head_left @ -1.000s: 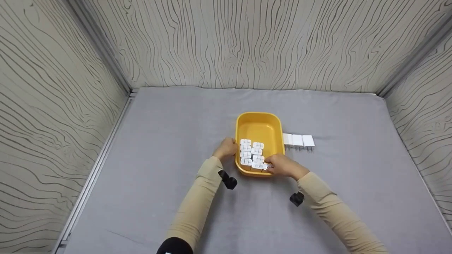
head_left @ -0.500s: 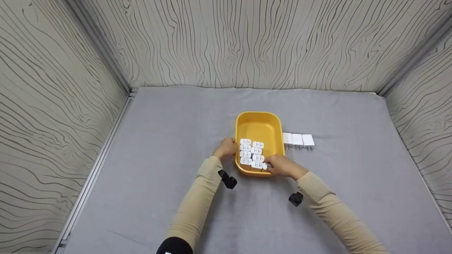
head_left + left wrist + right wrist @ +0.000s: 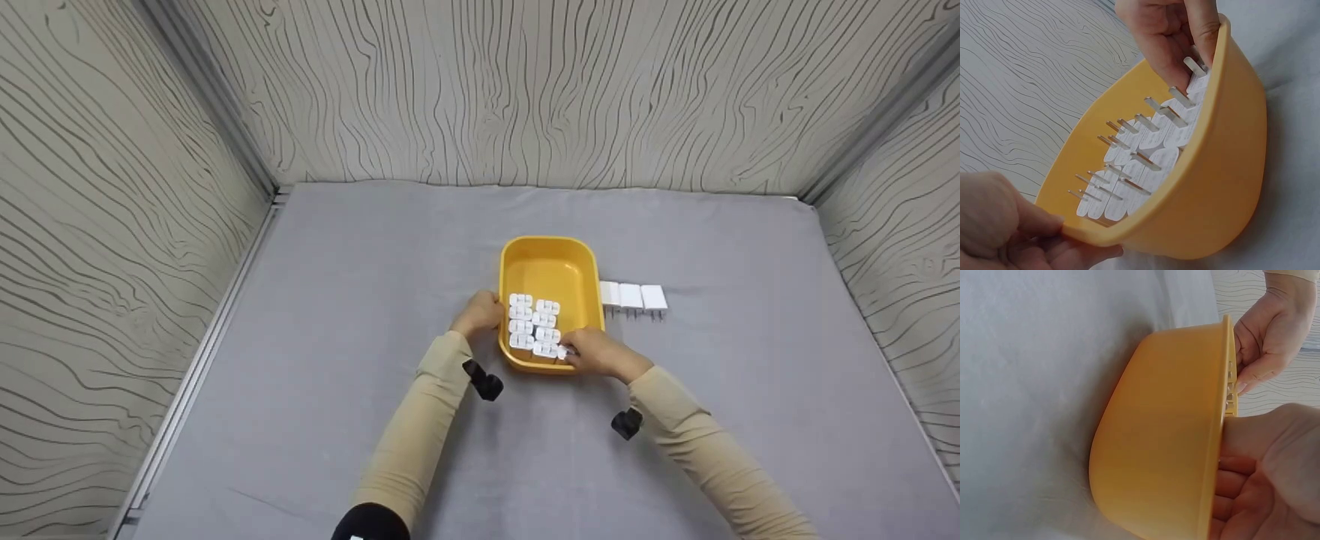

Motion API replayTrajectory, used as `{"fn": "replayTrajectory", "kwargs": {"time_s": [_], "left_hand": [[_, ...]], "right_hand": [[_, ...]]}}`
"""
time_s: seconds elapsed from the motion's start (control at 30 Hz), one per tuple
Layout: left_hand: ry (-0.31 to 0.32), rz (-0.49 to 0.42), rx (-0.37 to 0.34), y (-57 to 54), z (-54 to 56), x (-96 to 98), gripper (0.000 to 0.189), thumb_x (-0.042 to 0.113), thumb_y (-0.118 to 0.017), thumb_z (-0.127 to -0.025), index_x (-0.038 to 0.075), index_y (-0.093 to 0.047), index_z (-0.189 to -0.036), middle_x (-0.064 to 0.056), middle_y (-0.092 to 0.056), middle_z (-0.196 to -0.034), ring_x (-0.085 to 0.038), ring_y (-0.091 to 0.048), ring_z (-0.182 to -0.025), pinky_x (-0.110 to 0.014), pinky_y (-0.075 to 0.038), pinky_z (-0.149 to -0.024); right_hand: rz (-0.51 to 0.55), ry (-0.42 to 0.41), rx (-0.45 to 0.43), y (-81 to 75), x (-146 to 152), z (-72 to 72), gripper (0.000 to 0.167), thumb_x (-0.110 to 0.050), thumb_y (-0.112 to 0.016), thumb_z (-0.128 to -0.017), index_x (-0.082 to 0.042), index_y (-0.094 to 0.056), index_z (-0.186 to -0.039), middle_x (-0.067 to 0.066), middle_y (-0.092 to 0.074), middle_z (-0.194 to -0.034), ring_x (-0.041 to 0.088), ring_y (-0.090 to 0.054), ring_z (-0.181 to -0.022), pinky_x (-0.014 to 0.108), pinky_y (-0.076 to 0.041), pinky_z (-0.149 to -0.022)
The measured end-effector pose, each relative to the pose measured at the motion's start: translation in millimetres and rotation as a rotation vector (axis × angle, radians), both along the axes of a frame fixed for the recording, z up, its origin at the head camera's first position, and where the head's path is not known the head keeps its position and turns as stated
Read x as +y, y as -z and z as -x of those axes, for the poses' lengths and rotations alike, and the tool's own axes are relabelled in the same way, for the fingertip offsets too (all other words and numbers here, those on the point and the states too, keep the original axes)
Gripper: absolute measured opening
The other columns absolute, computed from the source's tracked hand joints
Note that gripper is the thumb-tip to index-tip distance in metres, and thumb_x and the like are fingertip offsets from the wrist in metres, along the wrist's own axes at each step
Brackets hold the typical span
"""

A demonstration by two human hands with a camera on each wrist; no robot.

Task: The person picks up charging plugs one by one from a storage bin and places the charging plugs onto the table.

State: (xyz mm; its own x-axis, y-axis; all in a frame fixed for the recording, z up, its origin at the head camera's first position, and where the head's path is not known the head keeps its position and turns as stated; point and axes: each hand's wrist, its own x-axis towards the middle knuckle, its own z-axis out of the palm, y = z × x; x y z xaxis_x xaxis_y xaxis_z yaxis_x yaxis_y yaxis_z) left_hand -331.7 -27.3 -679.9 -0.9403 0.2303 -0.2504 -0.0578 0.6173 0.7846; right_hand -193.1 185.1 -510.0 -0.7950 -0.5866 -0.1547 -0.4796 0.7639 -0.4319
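Note:
A yellow plastic tub (image 3: 549,262) sits on the grey cloth. Two rows of white plug chargers (image 3: 521,327) stand in its left and near part, their metal prongs pointing up in the left wrist view. My left hand (image 3: 478,315) pinches the tub's left rim, thumb on top and fingers beneath it. My right hand (image 3: 602,354) reaches over the near right corner and holds a white charger (image 3: 1198,81) at the end of the near row. Its fingers hide part of that charger. In the right wrist view, the tub wall hides most of the contents.
Three more white chargers (image 3: 653,298) lie side by side on the cloth, just right of the tub, prongs toward me. Grey cloth (image 3: 360,300) covers the table around. Wood-patterned panels (image 3: 480,90) wall in the back and both sides.

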Motion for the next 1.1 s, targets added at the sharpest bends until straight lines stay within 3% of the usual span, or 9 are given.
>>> {"fn": "replayTrajectory", "kwargs": {"time_s": [0.13,0.23,0.27,0.4,0.47,0.73,0.97,1.07,1.1], "left_hand": [[-0.004,-0.004,-0.012,-51.1,-26.4,-1.2,0.028,0.009,-0.04,-0.089,0.009,-0.051,-0.063,-0.002,-0.05,-0.057,-0.016,-0.047,-0.049,-0.029,-0.041,-0.049],[-0.009,-0.017,-0.067,-120.3,-59.6,-2.2,0.029,0.006,-0.041,-0.09,0.005,-0.051,-0.064,-0.004,-0.05,-0.059,-0.016,-0.046,-0.053,-0.028,-0.042,-0.053],[-0.015,-0.025,-0.089,-122.6,-59.4,-1.8,0.029,0.006,-0.041,-0.09,0.006,-0.05,-0.063,-0.004,-0.048,-0.06,-0.016,-0.045,-0.053,-0.028,-0.041,-0.053],[-0.046,0.009,-0.111,-177.3,-89.6,0.2,0.031,0.003,-0.04,-0.091,0.008,-0.044,-0.061,0.0,-0.041,-0.057,-0.012,-0.04,-0.052,-0.022,-0.035,-0.051],[-0.051,0.012,-0.102,-184.1,-95.1,1.3,0.033,0.002,-0.039,-0.093,0.01,-0.039,-0.06,0.003,-0.035,-0.054,-0.008,-0.034,-0.048,-0.02,-0.03,-0.048],[-0.036,0.033,-0.083,-162.7,-80.8,-1.6,0.033,0.006,-0.04,-0.092,0.009,-0.043,-0.06,0.001,-0.041,-0.054,-0.011,-0.039,-0.05,-0.023,-0.033,-0.049],[-0.016,-0.056,-0.036,-76.5,-38.2,-1.8,0.024,0.004,-0.041,-0.084,0.004,-0.057,-0.066,-0.005,-0.053,-0.06,-0.019,-0.052,-0.055,-0.029,-0.046,-0.053],[-0.042,-0.033,-0.059,-71.1,-36.1,-0.7,0.025,0.006,-0.042,-0.085,0.007,-0.055,-0.064,-0.002,-0.052,-0.059,-0.017,-0.052,-0.053,-0.027,-0.046,-0.052],[-0.038,-0.036,-0.038,-84.9,-43.6,-1.9,0.025,0.006,-0.041,-0.084,0.007,-0.053,-0.062,-0.001,-0.051,-0.057,-0.015,-0.05,-0.052,-0.026,-0.044,-0.05]], "right_hand": [[-0.002,-0.003,0.01,0.1,-0.6,-0.4,0.005,0.003,-0.06,-0.083,0.004,-0.063,-0.079,0.013,-0.063,-0.073,0.013,-0.044,-0.063,0.026,-0.037,-0.058],[0.003,-0.015,0.022,0.0,-0.8,-0.3,0.005,0.003,-0.06,-0.083,0.004,-0.063,-0.079,0.014,-0.063,-0.073,0.014,-0.044,-0.063,0.026,-0.038,-0.058],[0.004,-0.017,0.024,0.0,-1.0,-0.3,0.005,0.003,-0.06,-0.083,0.004,-0.063,-0.079,0.014,-0.063,-0.073,0.014,-0.044,-0.063,0.027,-0.038,-0.058],[0.002,-0.01,0.017,-1.7,-1.7,-0.4,0.005,0.004,-0.059,-0.083,0.004,-0.063,-0.08,0.013,-0.063,-0.073,0.014,-0.045,-0.063,0.027,-0.039,-0.058],[0.0,-0.003,0.011,-3.1,-2.1,-0.8,0.005,0.004,-0.059,-0.083,0.004,-0.063,-0.079,0.013,-0.062,-0.072,0.014,-0.044,-0.063,0.027,-0.039,-0.058],[0.023,-0.01,0.026,-8.2,0.7,-2.5,0.006,0.006,-0.058,-0.081,0.003,-0.06,-0.077,0.009,-0.057,-0.068,0.013,-0.042,-0.061,0.026,-0.037,-0.057],[0.038,0.004,0.022,-13.6,4.0,-4.2,0.008,0.008,-0.057,-0.081,0.004,-0.064,-0.083,0.009,-0.06,-0.071,0.013,-0.045,-0.063,0.026,-0.039,-0.058],[0.035,0.016,0.027,-14.4,5.1,-6.4,0.011,0.006,-0.058,-0.082,0.005,-0.066,-0.089,0.013,-0.065,-0.076,0.016,-0.053,-0.066,0.029,-0.046,-0.061],[0.038,0.019,0.031,-14.6,5.5,-7.5,0.011,0.005,-0.058,-0.082,0.005,-0.066,-0.09,0.013,-0.066,-0.077,0.016,-0.054,-0.066,0.029,-0.047,-0.061]]}}
